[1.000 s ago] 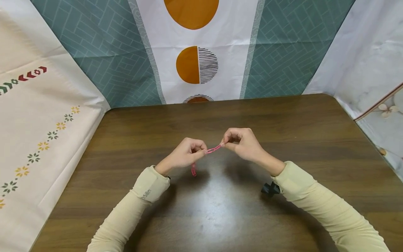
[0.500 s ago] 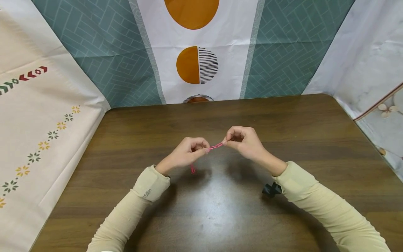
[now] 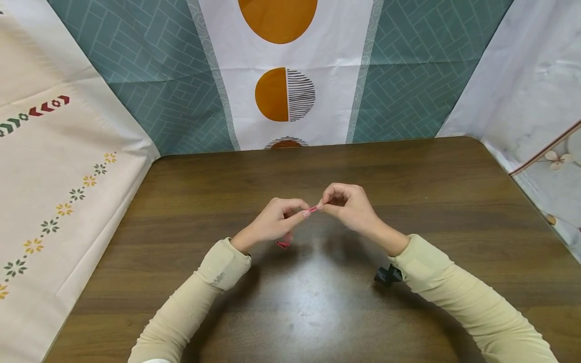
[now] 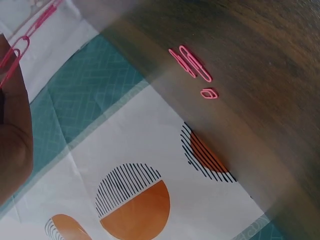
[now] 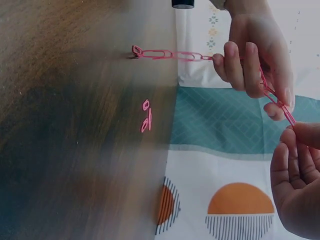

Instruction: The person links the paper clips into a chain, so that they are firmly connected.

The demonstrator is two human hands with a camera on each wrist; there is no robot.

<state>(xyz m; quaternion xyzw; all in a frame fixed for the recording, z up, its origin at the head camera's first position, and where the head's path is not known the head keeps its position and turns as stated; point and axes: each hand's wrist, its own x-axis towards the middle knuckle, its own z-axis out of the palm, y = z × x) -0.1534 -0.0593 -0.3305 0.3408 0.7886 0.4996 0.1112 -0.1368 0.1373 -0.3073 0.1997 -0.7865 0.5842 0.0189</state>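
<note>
A chain of pink paper clips (image 5: 157, 53) runs between both hands above the table. My left hand (image 3: 279, 219) pinches it with thumb and fingertips, and its loose end (image 3: 283, 245) hangs below that hand. In the right wrist view the chain passes across the fingers of the left hand, partly hidden by them. My right hand (image 3: 349, 206) pinches the other end between thumb and finger. The fingertips of the two hands are close, with one short stretch of clip showing between them. Several loose pink paper clips (image 4: 196, 63) lie on the table, hidden from the head view.
A brown wooden table (image 3: 190, 292) spreads under both hands. Patterned cloths (image 3: 399, 80) stand behind it and at both sides. A small black object (image 3: 388, 276) sits at the right sleeve cuff.
My left hand has shifted right toward the right hand, and less of the chain shows between them. The hanging end has swung along with it. The right hand has barely moved.
</note>
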